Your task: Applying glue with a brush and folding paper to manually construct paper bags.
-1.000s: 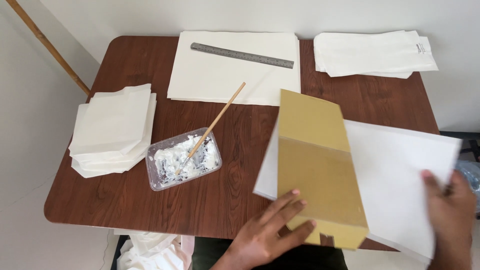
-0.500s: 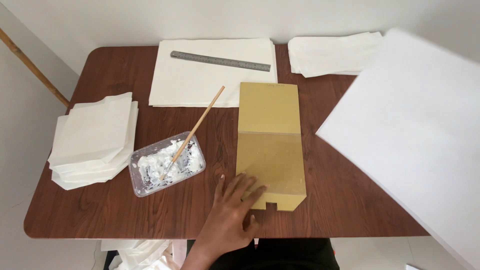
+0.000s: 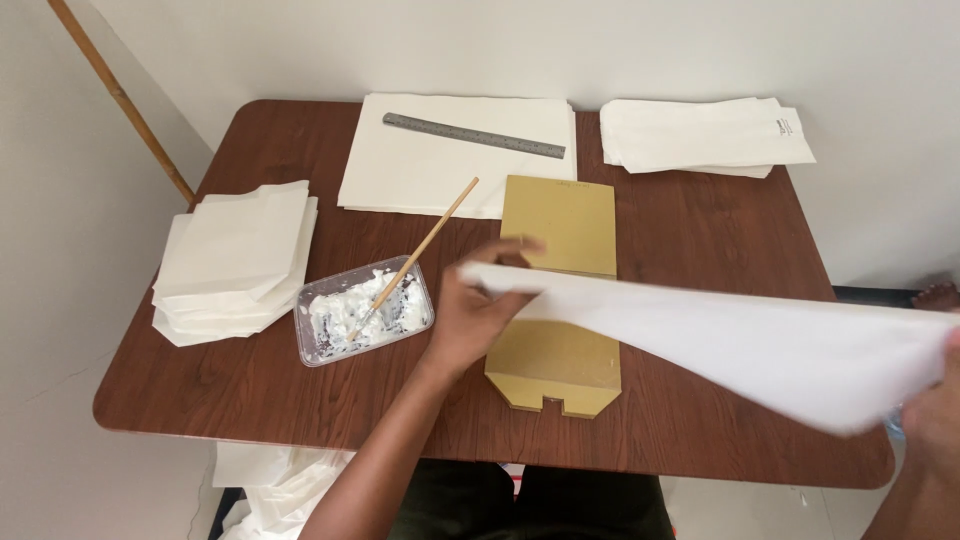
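A person seated at the near edge of a dark wooden counter (image 3: 250, 400) holds a large white paper sheet (image 3: 740, 335) stretched above its right half. The left hand (image 3: 480, 305) has its fingers (image 3: 515, 248) clenched on the sheet's left end, pinching the paper just above a tan cardboard template (image 3: 560, 290) that lies flat near the middle of the counter, its notched end toward the near edge. The right hand (image 3: 935, 425) meets the sheet's other end at the counter's near right corner; it is blurred and cut off by the frame, so whether its fingers actually grasp the paper cannot be told, though it appears to support it.

Left of the template sits a clear plastic tray of white paste (image 3: 363, 310), with a wooden stick (image 3: 415, 258) resting in it and leaning toward the far edge. A stack of folded white papers (image 3: 235, 260) lies by the left edge. At the far edge, a metal ruler (image 3: 473, 135) rests on a stack of large white sheets (image 3: 440, 170), and another pile of white paper (image 3: 700, 135) occupies the far right corner. A wooden pole (image 3: 120, 100) leans against the wall at left.
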